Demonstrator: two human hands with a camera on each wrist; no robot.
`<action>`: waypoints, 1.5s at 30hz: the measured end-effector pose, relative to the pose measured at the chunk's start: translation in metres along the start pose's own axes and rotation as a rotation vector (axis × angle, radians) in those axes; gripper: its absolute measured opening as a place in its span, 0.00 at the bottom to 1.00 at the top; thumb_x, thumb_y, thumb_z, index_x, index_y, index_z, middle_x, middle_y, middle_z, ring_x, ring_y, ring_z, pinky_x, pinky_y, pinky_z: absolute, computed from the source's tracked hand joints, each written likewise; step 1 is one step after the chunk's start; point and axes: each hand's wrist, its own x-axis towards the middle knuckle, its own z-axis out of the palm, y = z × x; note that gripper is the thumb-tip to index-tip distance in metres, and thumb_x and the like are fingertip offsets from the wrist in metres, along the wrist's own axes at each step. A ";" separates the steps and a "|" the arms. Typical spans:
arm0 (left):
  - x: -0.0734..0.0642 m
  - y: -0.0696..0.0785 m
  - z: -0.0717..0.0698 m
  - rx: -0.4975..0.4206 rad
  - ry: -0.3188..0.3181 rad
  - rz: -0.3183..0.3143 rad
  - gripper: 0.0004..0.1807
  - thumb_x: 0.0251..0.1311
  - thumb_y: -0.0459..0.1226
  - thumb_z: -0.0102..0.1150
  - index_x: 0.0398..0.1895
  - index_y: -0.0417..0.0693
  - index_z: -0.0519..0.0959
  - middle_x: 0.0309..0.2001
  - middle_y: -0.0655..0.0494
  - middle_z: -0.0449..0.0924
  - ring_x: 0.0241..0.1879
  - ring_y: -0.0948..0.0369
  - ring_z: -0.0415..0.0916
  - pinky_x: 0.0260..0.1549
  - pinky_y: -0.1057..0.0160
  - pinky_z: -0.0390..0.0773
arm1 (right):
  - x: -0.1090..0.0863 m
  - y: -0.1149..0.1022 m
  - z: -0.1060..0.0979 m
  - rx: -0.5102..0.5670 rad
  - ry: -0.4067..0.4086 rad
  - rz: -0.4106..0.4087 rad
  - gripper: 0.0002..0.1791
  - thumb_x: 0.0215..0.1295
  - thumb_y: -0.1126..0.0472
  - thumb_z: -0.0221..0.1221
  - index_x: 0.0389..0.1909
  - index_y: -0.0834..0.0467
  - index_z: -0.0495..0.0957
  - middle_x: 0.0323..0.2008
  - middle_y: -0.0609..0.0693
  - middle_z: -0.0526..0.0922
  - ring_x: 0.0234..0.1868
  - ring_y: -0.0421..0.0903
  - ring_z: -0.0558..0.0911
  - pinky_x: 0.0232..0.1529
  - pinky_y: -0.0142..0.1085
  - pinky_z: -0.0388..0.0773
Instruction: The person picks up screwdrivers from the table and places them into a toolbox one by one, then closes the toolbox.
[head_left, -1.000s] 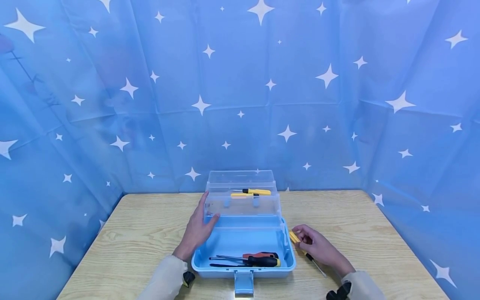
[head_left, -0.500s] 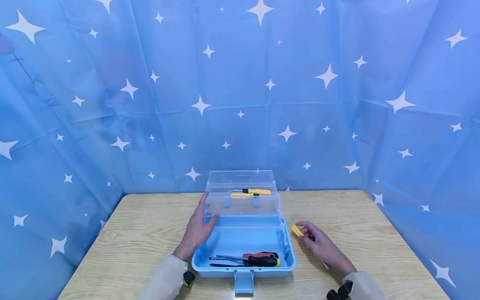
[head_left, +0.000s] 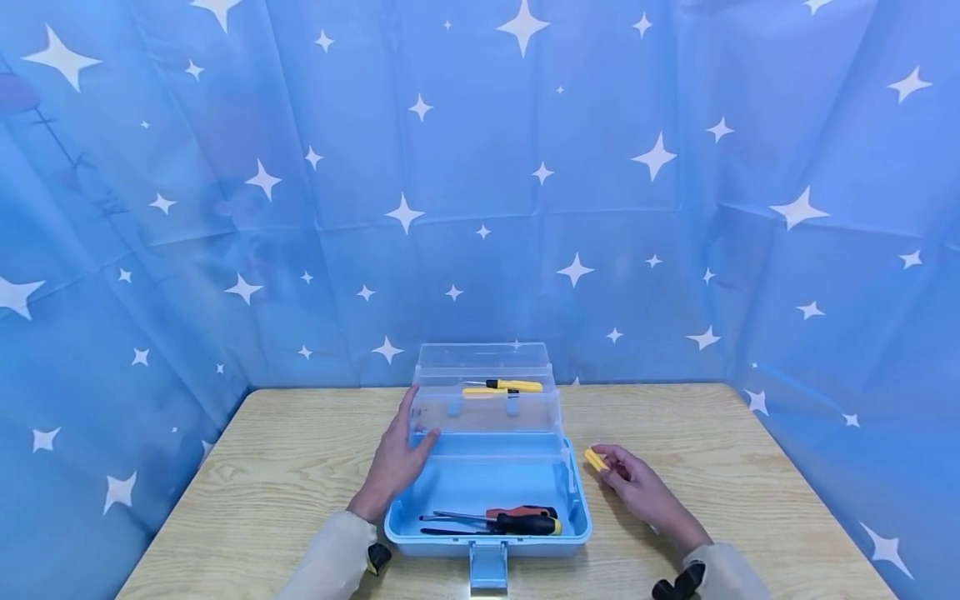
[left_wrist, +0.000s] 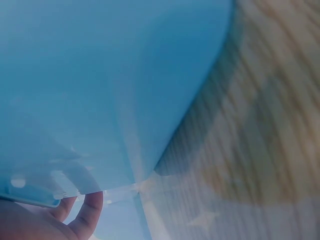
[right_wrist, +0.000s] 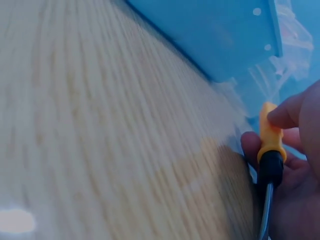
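Note:
A light blue toolbox point(head_left: 491, 483) stands lidded-open on the wooden table, its clear tray point(head_left: 487, 414) raised at the back. My left hand point(head_left: 392, 468) holds the left edge of the tray, thumb inside and fingers along the outside. To the right of the box, my right hand point(head_left: 643, 493) pinches a yellow-handled screwdriver point(right_wrist: 271, 132) by its handle, above the table, metal shaft toward the wrist. Inside the box lie a black-handled screwdriver point(head_left: 527, 524), a red-handled tool point(head_left: 517, 510) and a thin black tool. Two yellow-and-black screwdrivers point(head_left: 519, 386) rest in the raised clear compartments.
The toolbox's blue front latch point(head_left: 488, 567) hangs down toward the table's near side. A blue curtain point(head_left: 480, 183) with white stars surrounds the wooden table point(head_left: 300, 475) at the back and sides.
My right hand has picked the yellow-handled screwdriver up and turned it, moving slightly right, away from the toolbox. Its shaft is now hidden behind the hand in the head view. The left hand stays put.

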 end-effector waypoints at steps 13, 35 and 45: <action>0.000 0.000 -0.002 -0.006 -0.004 -0.001 0.42 0.69 0.47 0.56 0.79 0.73 0.43 0.77 0.53 0.55 0.74 0.45 0.56 0.65 0.34 0.63 | 0.007 -0.005 -0.003 -0.086 -0.003 0.052 0.20 0.75 0.63 0.51 0.63 0.64 0.73 0.45 0.53 0.81 0.40 0.44 0.79 0.39 0.34 0.80; 0.001 0.000 0.000 -0.006 0.001 -0.015 0.42 0.69 0.46 0.57 0.79 0.72 0.44 0.77 0.53 0.56 0.73 0.45 0.58 0.64 0.34 0.64 | 0.009 -0.024 -0.021 -0.109 -0.004 0.037 0.21 0.76 0.60 0.50 0.66 0.62 0.70 0.41 0.56 0.76 0.35 0.48 0.75 0.30 0.35 0.75; 0.001 -0.001 0.001 -0.010 0.005 -0.010 0.43 0.68 0.44 0.58 0.79 0.71 0.45 0.76 0.53 0.57 0.73 0.45 0.58 0.65 0.34 0.63 | 0.011 -0.038 -0.030 -0.168 0.006 -0.020 0.22 0.76 0.58 0.51 0.66 0.62 0.70 0.42 0.59 0.77 0.35 0.50 0.76 0.30 0.36 0.75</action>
